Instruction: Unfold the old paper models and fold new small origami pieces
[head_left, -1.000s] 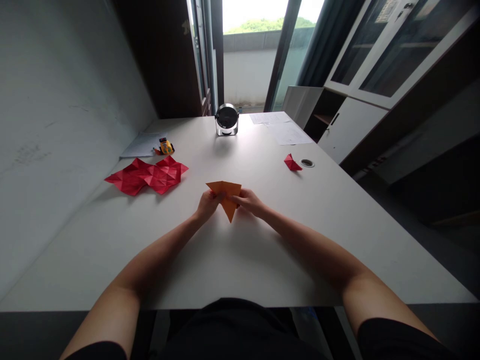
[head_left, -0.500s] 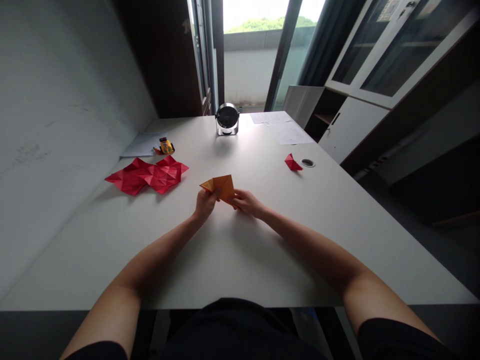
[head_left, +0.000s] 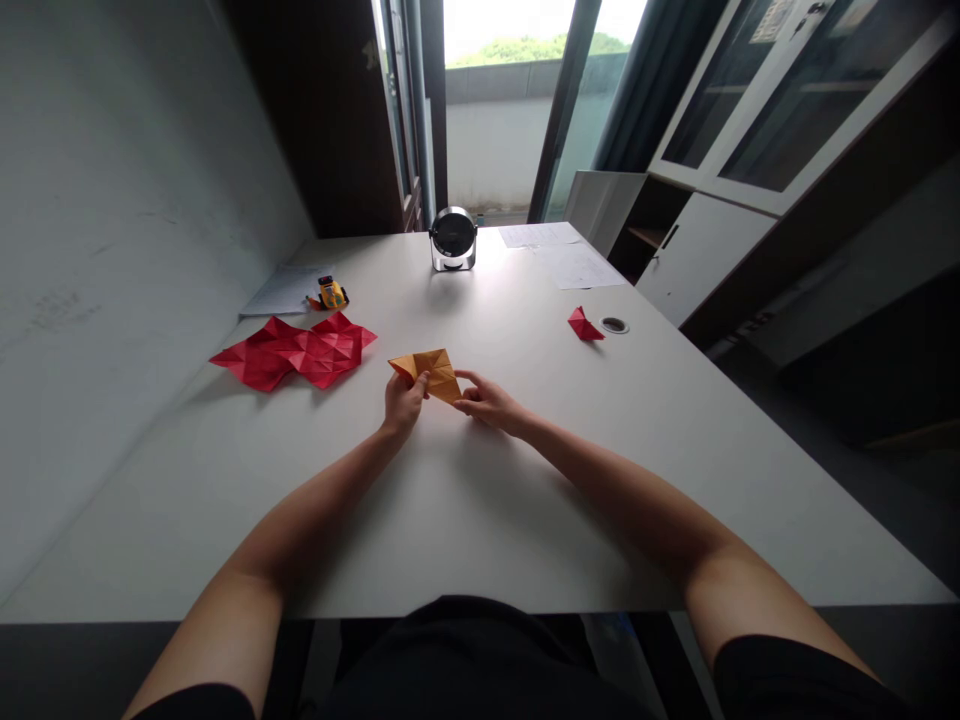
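Note:
A folded piece of orange origami paper (head_left: 435,370) is held just above the table, creased into triangles, with its pointed end to the left. My left hand (head_left: 405,402) is closed on its left part, thumb pressed on the upper face and the other fingers mostly hidden beneath. At the right edge, my right hand (head_left: 489,402) holds the paper between thumb and index finger, the index near the upper corner and the thumb by the lower one.
A creased red paper sheet (head_left: 296,352) lies to the left, with a yellow toy (head_left: 331,292) behind it. A small red folded paper (head_left: 584,324) rests beside a round cable hole (head_left: 615,326) at right. A round black device on a stand (head_left: 454,238) and papers (head_left: 577,266) are farther back.
The orange paper has shifted slightly left and turned flatter, showing more creases. My left hand moved left with it. The fingers of my right hand have spread along its edge.

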